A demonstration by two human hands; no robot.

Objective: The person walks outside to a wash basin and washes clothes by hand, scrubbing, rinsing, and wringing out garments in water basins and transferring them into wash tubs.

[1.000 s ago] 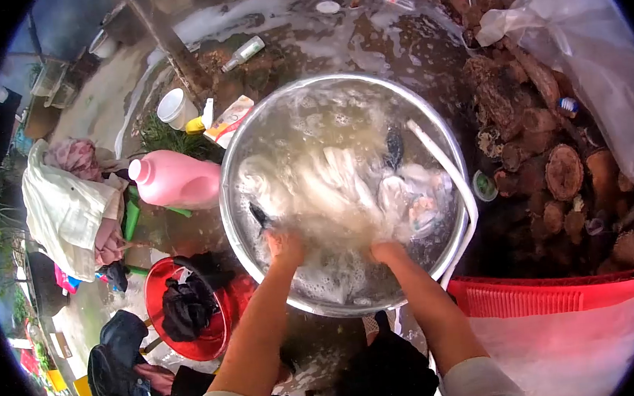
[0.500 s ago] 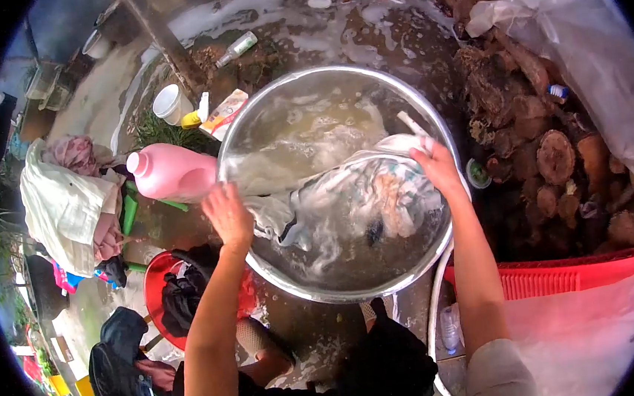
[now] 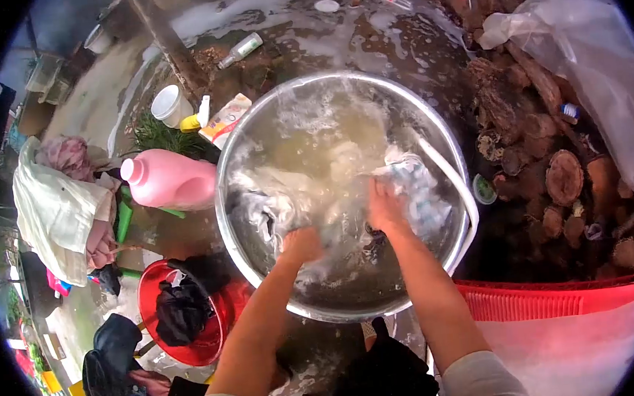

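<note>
Clothes (image 3: 273,205), loc?
Wet, in metal basin (image 3: 220,198) w/ cloudy water (image 3: 305,139); bunched ahead & L of L hand (image 3: 302,245), also just R of R hand (image 3: 386,204).
L hand state?
Low in basin, nr the cloth. Motion blur, can't tell if gripping.
R hand?
Beside the pale cloth, fingers blurry, grip unclear too.
Nearby stuff?
White hose (image 3: 445,165) over basin edge, R of R hand. Pink bottle (image 3: 174,181) outside, L of L hand; red bucket (image 3: 226,317) L of L forearm, dark laundry (image 3: 182,313) inside.
</note>
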